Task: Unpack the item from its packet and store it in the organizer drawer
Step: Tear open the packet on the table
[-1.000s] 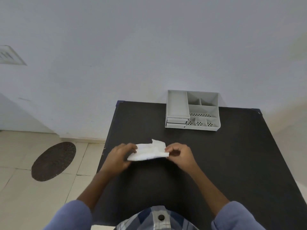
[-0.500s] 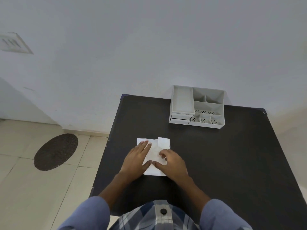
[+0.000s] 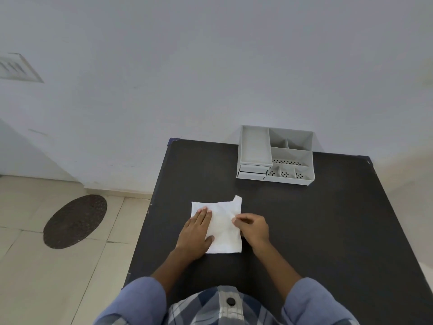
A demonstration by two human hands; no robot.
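Note:
A white paper packet lies flat on the black table, its top right corner torn into a raised flap. My left hand rests palm down on the packet's left half, fingers together and stretched out. My right hand sits at the packet's right edge with its fingertips pinched on the paper. The grey organizer stands at the table's far edge against the wall, its two small drawers at the front left both pushed in. What the packet holds is hidden.
The organizer has a long tray on the left and several open compartments on the right. The table's left edge drops to a tiled floor with a dark oval mat. A white wall rises behind the table.
The packet was held up between both hands a second ago; it now lies flat on the table. My left hand has flattened onto it and my right hand has shifted to its right edge.

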